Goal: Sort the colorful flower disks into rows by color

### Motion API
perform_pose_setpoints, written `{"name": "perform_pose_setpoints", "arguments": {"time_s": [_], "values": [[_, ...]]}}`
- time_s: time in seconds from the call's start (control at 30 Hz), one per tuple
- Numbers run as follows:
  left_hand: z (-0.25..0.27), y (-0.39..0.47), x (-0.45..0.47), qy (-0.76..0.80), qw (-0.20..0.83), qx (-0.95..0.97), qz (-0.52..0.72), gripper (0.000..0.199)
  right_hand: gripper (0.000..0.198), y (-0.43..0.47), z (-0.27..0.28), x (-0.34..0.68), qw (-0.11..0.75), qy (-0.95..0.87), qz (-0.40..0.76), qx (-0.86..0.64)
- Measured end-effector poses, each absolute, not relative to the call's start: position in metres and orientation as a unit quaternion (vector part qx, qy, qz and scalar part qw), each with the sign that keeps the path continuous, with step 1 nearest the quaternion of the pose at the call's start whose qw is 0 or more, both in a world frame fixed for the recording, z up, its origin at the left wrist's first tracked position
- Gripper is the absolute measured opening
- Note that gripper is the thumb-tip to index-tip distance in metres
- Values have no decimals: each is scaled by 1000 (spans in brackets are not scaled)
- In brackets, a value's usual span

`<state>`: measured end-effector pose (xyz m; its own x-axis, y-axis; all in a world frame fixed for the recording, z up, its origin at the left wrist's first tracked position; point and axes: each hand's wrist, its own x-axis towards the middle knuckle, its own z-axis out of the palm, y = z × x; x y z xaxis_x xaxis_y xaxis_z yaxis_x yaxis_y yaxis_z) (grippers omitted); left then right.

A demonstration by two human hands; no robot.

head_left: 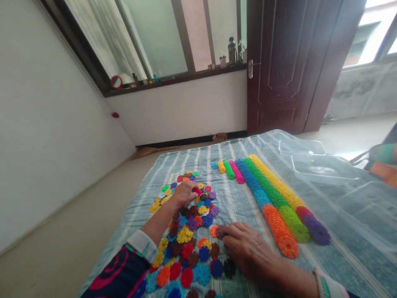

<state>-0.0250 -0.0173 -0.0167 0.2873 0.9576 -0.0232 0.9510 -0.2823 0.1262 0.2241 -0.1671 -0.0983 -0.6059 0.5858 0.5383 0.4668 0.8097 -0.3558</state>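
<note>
A loose spread of notched plastic flower discs [185, 234] in many colours covers the left part of the bed. Over its far half reaches my left hand [184, 194], fingers pinched at a magenta disc [197, 192]. My right hand [245, 245] rests at the right side of the spread, its fingers closed around brown discs [220, 231]; how many is hidden. An orange disc [214, 231] lies just beyond them. To the right lie long rows of stacked discs: blue ending in orange [281, 231], green [273, 188] and yellow ending in purple [316, 229].
Shorter stacks, one pink [237, 172] and one green [229, 170], lie near the far ends of the rows. Clear plastic containers [324, 167] stand on the right of the striped bedsheet [229, 198]. A dark red door [279, 66] is behind the bed.
</note>
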Motion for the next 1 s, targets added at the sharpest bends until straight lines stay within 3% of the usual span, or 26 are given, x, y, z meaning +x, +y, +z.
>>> {"name": "perform_pose_setpoints", "arguments": {"time_s": [0.23, 0.43, 0.8, 1.0], "values": [[-20, -21, -32, 595, 70, 798, 58, 5, 13, -167, -97, 224, 335, -889, 93, -298], [-21, -21, -33, 594, 92, 793, 94, 8, 13, -168, -96, 225, 333, -890, 98, -295], [-17, -19, -45, 615, 333, 694, 169, 14, 13, -167, -97, 226, 329, -890, 97, -301], [-1, -15, -48, 629, 347, 679, 151, 12, 13, -168, -95, 226, 323, -894, 99, -294]]}}
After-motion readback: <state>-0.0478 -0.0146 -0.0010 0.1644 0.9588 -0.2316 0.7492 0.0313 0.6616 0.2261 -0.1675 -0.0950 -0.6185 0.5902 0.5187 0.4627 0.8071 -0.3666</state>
